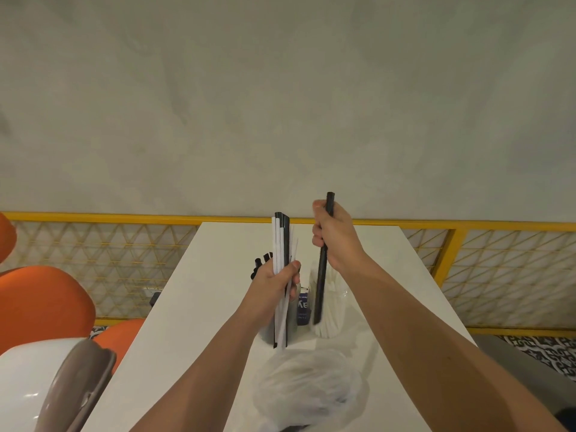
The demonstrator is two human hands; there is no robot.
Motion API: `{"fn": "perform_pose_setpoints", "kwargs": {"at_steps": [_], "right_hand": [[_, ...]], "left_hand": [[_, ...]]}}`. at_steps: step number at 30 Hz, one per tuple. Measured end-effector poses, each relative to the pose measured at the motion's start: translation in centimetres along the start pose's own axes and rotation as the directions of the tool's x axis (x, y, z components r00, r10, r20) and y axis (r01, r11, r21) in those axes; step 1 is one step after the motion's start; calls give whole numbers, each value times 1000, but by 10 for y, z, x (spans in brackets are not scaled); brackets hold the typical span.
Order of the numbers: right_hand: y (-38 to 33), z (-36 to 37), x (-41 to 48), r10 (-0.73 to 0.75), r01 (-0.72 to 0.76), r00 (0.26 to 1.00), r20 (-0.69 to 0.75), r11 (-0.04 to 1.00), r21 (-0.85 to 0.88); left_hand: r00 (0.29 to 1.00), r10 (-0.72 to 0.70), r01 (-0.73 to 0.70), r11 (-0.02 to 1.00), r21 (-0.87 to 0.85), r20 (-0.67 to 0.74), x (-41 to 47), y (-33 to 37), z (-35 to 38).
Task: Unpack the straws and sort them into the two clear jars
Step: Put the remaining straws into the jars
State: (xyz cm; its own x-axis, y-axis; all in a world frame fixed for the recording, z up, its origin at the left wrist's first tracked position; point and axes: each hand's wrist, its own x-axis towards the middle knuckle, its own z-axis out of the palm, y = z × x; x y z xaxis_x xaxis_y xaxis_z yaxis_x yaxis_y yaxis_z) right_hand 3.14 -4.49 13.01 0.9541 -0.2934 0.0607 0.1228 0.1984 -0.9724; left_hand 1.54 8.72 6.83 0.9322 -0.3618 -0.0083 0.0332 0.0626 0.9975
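Straws point(280, 241) stand bunched in our tightly curled left hand point(277, 282); mid-sort, our right hand point(336, 241), clamped on 1 black straw point(321, 285), must next, we judge, lower it into the jar point(267, 332) behind the left hand.

We have a white counter point(193, 307) stretching away from us. Around its middle stand a clear jar of black straws point(264, 333) and a clear jar of white straws point(331, 313), with a small blue-labelled box point(302, 307) between them. A crumpled clear plastic bag point(311, 388) lies by the near edge.
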Motion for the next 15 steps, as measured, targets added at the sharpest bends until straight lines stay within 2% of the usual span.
{"fn": "perform_pose_setpoints", "kwargs": {"at_steps": [3, 5, 10, 15], "right_hand": [[0, 3, -3, 62, -8, 988, 141, 934, -357], [2, 6, -5, 93, -6, 983, 161, 882, -471], [-1, 10, 0, 77, -32, 992, 100, 920, -390], [-17, 16, 10, 66, -30, 994, 90, 933, -359]], "left_hand": [[997, 10, -16, 997, 76, 74, 0, 0, -3], [994, 0, -12, 994, 107, 109, -1, 0, -5], [992, -6, -10, 991, 130, 125, -6, 6, -9], [990, -24, -9, 971, 241, 136, -8, 8, -19]]}}
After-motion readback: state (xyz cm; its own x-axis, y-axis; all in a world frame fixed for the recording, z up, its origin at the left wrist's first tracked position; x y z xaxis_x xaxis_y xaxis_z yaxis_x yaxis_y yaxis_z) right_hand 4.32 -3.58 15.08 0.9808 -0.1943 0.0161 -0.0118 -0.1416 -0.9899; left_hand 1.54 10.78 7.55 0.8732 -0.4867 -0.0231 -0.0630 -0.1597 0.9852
